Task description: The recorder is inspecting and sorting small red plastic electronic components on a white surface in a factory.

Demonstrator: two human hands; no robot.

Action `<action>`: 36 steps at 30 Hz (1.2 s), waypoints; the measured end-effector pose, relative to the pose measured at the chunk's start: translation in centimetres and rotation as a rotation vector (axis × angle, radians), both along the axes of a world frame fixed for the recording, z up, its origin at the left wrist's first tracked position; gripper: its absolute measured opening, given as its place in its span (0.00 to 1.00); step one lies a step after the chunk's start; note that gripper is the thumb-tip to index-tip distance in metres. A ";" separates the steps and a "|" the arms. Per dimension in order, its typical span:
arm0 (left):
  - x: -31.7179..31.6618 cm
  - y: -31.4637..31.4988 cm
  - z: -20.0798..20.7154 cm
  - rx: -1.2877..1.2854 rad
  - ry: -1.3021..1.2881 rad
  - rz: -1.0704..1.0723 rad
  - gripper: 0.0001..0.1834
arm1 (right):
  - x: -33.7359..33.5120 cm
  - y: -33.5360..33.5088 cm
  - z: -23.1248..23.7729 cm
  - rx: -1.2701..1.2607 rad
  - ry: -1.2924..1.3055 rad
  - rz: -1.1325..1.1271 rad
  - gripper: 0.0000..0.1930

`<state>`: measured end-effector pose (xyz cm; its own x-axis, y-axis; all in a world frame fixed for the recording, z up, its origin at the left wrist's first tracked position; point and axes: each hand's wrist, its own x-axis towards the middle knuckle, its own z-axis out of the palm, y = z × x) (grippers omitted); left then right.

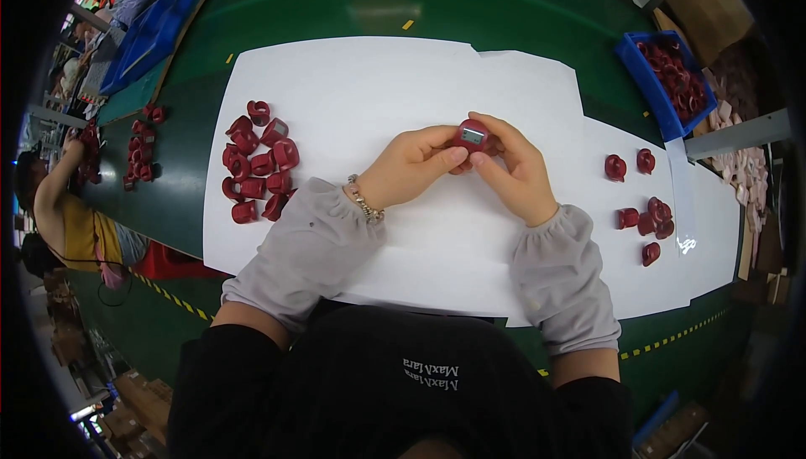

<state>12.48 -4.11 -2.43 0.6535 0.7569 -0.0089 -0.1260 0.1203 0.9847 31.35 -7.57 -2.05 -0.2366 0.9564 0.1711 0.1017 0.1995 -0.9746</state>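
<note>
Both hands hold one small dark red device with a little grey display [473, 134] above the middle of the white sheet. My left hand [413, 164] pinches its left side, thumb on the front. From the right, my right hand [514, 169] grips it with thumb and fingers. The display faces up toward me; the device's underside is hidden by my fingers. To the left of my left forearm lies a cluster of several similar dark red curved pieces [261, 163]. A looser group of several red pieces [655, 216] rests to the right of my right hand.
White sheets [378, 81] cover part of the green table [336, 6]. A blue bin [651, 90] full of red pieces stands at the far right, beside a grey metal post [739, 134]. At left, a person in yellow [92, 228] sits near more red pieces [140, 154].
</note>
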 end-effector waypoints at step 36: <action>-0.3 -0.1 -0.1 0.010 0.008 -0.027 0.18 | 0.0 -0.2 0.1 -0.022 -0.040 0.008 0.23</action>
